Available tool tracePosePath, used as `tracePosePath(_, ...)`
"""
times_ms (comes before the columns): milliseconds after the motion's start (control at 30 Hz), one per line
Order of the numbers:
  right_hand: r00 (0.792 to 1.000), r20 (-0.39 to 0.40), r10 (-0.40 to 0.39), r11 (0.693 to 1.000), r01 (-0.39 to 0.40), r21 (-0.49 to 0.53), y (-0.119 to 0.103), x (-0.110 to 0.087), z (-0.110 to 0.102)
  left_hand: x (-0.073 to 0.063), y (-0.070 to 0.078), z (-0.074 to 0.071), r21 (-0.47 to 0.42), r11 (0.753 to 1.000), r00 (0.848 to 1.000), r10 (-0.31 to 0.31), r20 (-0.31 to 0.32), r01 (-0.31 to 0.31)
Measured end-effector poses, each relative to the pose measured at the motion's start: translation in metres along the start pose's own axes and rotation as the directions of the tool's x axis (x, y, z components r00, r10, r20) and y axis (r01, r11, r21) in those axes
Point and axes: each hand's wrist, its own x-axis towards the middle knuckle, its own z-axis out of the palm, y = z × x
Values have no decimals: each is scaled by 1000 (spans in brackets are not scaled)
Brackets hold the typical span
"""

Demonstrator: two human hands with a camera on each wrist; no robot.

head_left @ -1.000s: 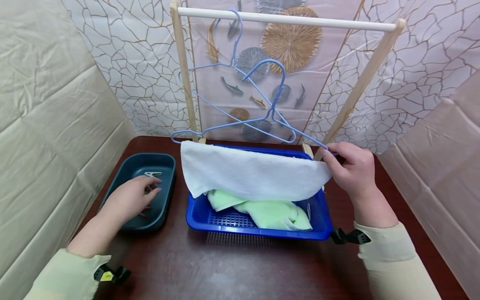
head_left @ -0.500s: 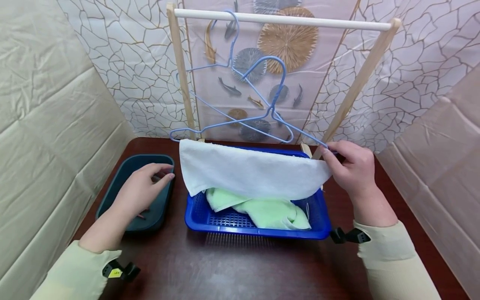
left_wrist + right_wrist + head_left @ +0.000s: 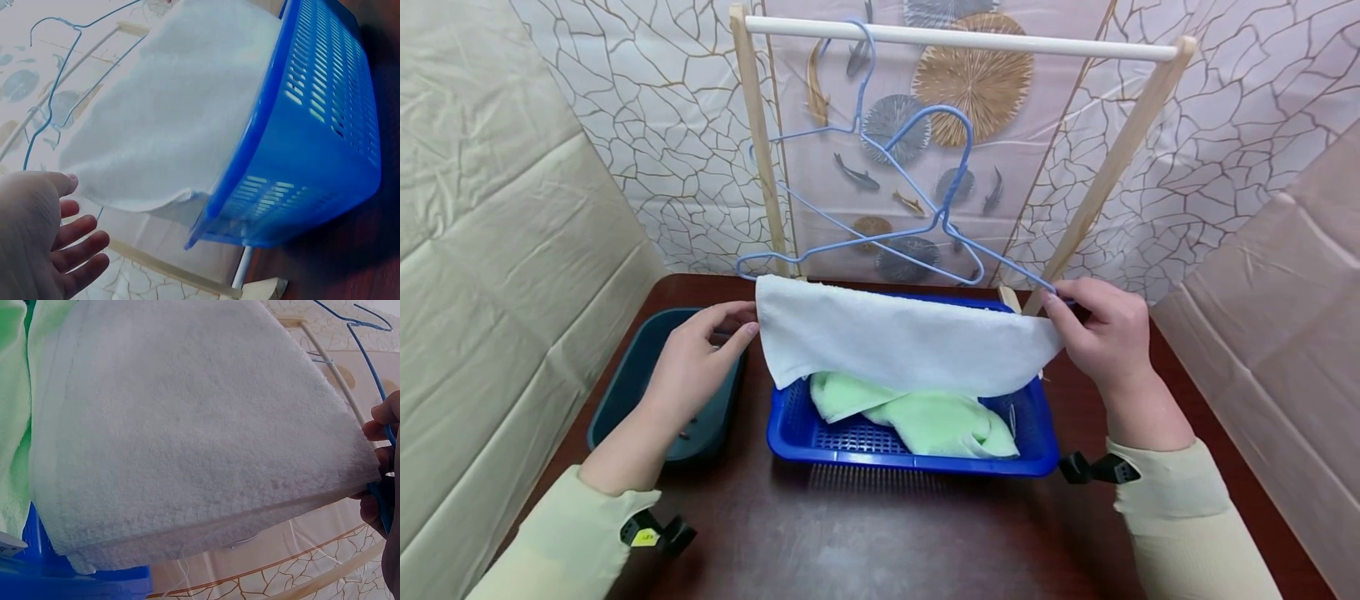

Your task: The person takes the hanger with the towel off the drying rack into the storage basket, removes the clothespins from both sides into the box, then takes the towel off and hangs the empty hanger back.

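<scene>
A white towel (image 3: pixel 895 337) hangs folded over the lower bar of a blue wire hanger (image 3: pixel 857 242), whose hook points up, off the rail. My right hand (image 3: pixel 1101 329) grips the hanger's right corner beside the towel's edge; in the right wrist view, fingers (image 3: pixel 384 419) curl round the blue wire. My left hand (image 3: pixel 700 354) is at the towel's left edge, thumb and fingers apart. Nothing shows between them in the left wrist view; whether the fingertips touch the cloth, I cannot tell. Below lies a light green towel (image 3: pixel 925 417) in a blue plastic basket (image 3: pixel 910 462).
Behind stands a wooden rack with a white rail (image 3: pixel 962 40), from which a second blue hanger (image 3: pixel 860 92) hangs. A dark teal tray (image 3: pixel 617 400) lies under my left forearm, with small items partly hidden inside. Fabric walls (image 3: pixel 512 250) enclose the dark table (image 3: pixel 850 542).
My left hand has moved right and slightly up, out from over the teal tray to the white towel's left edge. The right hand keeps its grip on the hanger, nearly still.
</scene>
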Motion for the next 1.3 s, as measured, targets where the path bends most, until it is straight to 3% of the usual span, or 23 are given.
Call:
tracePosePath(167, 1000, -3, -10, 1000, 10, -3, 2, -2, 0, 4, 6, 6, -72, 996, 997, 40, -72, -45)
tracePosePath(300, 1000, -3, -13, 1000, 13, -1, 3, -1, 0, 5, 10, 9, -89, 995, 995, 36, -96, -44)
tracePosePath(600, 1000, -10, -28, 999, 28, 23, 3, 3, 0, 7, 14, 16, -102, 993, 988, 39, -149, -55)
tracePosePath(1000, 999, -21, -24, 999, 24, 21, 3, 4, -3, 7, 21, 18, -85, 995, 986, 29, -166, -43)
tracePosePath(1300, 999, -49, -4, 999, 6, 32, 3, 4, -3, 8, 23, 20, -77, 992, 969, 77, -237, -98)
